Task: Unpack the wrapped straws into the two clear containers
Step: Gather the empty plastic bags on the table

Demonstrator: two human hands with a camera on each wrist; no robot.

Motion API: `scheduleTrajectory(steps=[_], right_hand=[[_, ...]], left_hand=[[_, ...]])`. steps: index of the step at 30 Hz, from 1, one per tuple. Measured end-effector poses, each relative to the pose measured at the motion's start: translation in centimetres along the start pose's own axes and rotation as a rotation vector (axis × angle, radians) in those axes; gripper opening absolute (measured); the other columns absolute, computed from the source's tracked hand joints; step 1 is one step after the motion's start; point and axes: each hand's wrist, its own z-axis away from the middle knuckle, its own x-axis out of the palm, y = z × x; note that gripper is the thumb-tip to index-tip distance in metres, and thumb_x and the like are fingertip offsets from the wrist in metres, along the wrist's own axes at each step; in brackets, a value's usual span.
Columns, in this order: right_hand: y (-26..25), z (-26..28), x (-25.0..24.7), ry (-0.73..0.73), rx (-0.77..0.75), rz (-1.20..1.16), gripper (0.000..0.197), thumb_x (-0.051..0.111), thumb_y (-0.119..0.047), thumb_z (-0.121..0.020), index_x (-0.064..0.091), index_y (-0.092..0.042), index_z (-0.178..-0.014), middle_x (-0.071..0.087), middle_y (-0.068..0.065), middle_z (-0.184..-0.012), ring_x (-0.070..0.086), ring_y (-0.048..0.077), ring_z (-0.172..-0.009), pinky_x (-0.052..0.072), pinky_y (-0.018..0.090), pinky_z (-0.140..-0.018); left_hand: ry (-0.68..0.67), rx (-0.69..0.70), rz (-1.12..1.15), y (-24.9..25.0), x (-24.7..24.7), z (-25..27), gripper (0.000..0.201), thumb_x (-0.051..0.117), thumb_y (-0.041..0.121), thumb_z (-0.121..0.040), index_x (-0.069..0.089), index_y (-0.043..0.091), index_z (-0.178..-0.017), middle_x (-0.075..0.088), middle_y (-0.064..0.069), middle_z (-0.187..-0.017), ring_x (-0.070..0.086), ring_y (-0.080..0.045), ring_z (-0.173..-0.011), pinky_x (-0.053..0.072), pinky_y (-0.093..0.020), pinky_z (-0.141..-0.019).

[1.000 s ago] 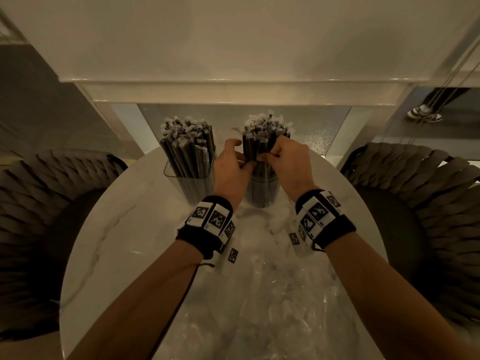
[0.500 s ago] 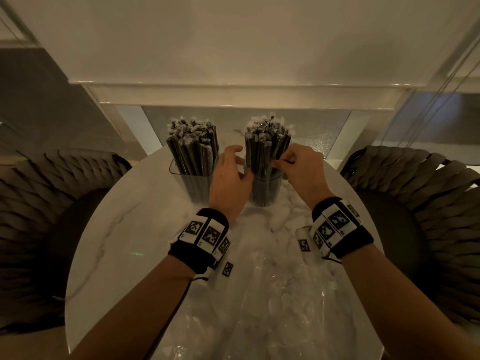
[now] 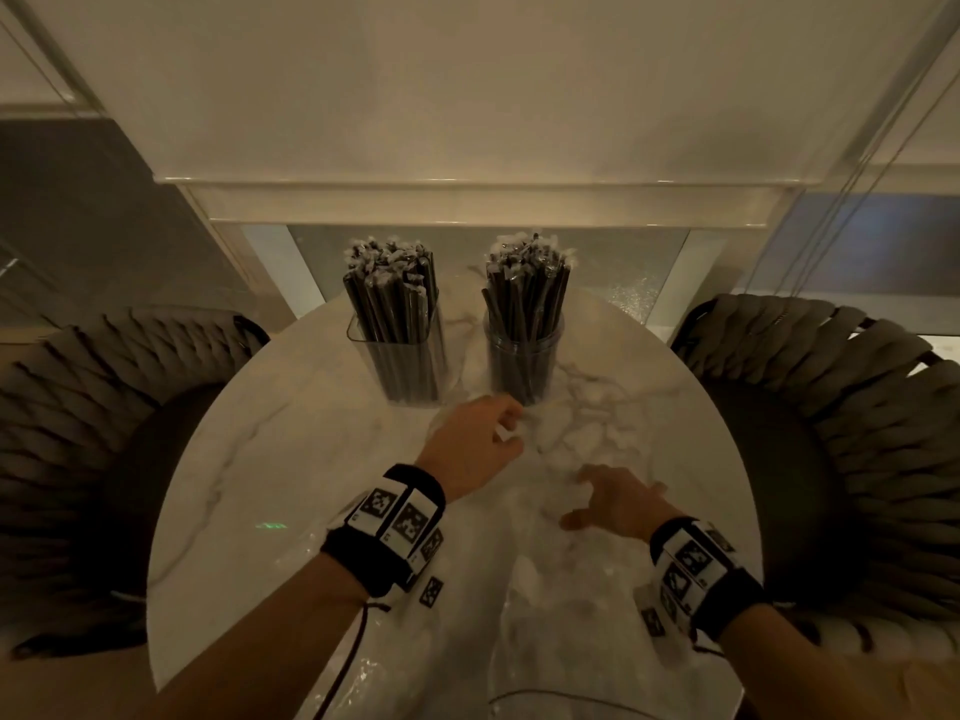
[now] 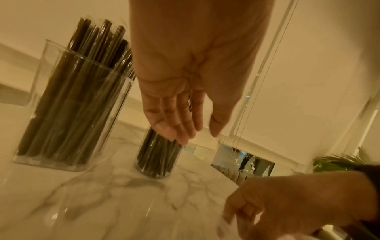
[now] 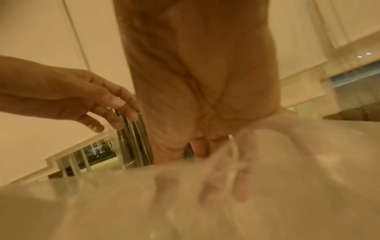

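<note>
No readable words, brands or numbers appear. Only black-and-white square code markers stand on the left wristband point(image 3: 396, 518) and right wristband point(image 3: 693, 563), undecipherable as text.

Dark wrapped straws point(image 3: 392, 298) upright, filling both clear containers point(image 3: 524, 366)

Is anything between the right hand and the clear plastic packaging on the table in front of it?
Nothing visible. The right hand is spread directly over the clear plastic packaging near the table edge. The left hand is off to its side, nearer the round container, not in the path.
</note>
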Motion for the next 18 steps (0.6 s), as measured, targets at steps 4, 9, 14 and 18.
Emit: scheduleTrajectory(steps=[4,9,14,18], right_hand=[[-1.6,2.5,-1.4,0.190,-0.205,-0.100,0.015,0.071,-0.027,-0.079,0.073,-0.013,-0.086,0.065,-0.005,-0.082,0.062,0.021,-0.096,0.044,0.031,-0.088],[-5.7,8.7,-6.1,0.624,-0.464,-0.290,0.029,0.070,-0.044,-0.076,0.072,-0.021,-0.093,0.066,0.002,-0.100,0.061,0.018,-0.094,0.044,0.032,-0.089],[-8.1,11.7,-6.8,0.633,-0.394,-0.376,0.081,0.070,-0.061,-0.067,0.030,-0.042,-0.135,0.047,0.001,-0.137,0.048,0.019,-0.123,0.038,0.047,-0.104],[-11.2,12.5,-4.7,0.390,-0.568,-0.868,0.036,0.064,-0.006,-0.085,0.052,-0.001,-0.118,0.069,0.012,-0.087,0.069,0.020,-0.073,0.059,0.036,-0.073]], left_hand=[[-0.342,-0.091,-0.147,-0.4,1.4,1.9,0.091,0.071,0.055,-0.072,0.024,0.026,-0.145,0.033,-0.003,-0.149,0.039,-0.022,-0.131,0.036,-0.042,-0.109],[-0.112,-0.074,0.387,1.2,0.6,3.2,0.038,0.067,0.017,-0.085,0.049,0.013,-0.119,0.063,-0.008,-0.103,0.062,-0.020,-0.098,0.051,-0.032,-0.086],[0.128,0.171,0.890,3.6,-5.6,4.7,0.018,0.041,-0.005,-0.095,0.048,0.009,-0.086,0.055,-0.004,-0.080,0.059,-0.013,-0.071,0.054,-0.029,-0.072],[0.350,0.192,0.895,2.5,-11.2,6.2,0.012,0.045,0.011,-0.097,0.054,0.019,-0.097,0.062,-0.004,-0.094,0.062,-0.019,-0.084,0.056,-0.039,-0.073]])
